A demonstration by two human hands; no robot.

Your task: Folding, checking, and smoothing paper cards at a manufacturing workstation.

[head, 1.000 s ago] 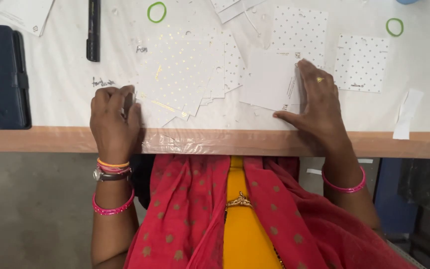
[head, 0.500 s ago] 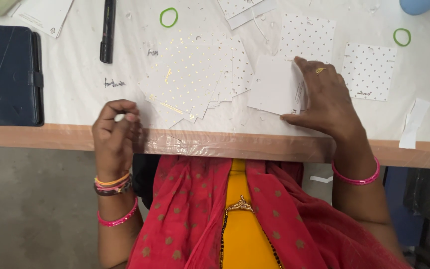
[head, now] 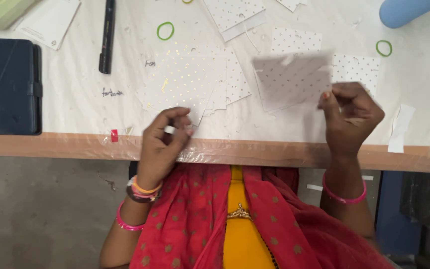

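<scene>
The dotted white card (head: 292,79) is now off the tabletop (head: 75,107), lifted and blurred with motion, where a second ago it lay flat under the right hand (head: 350,117). That hand's grip pinches the card's right edge between thumb and fingertips. So the card has gone from being pressed down to being carried, just right of the fanned stack of gold-dotted sheets (head: 187,79).

The left hand (head: 162,142) has drawn back to the wooden edge below that stack; its grip is narrow, curled round a small white scrap (head: 169,129), too small to tell what it is.

Counting outward from the stack: three green rubber bands in full view, one (head: 165,31) above the stack, one (head: 383,48) far right, and part of a third (head: 187,1) at the top edge. One black marker (head: 107,36) lies upper left of the stack, one dark wallet-like case (head: 12,85) far left, one blue cylinder (head: 406,11) upper right. At least four more loose dotted cards lie flat right of and above the stack.
</scene>
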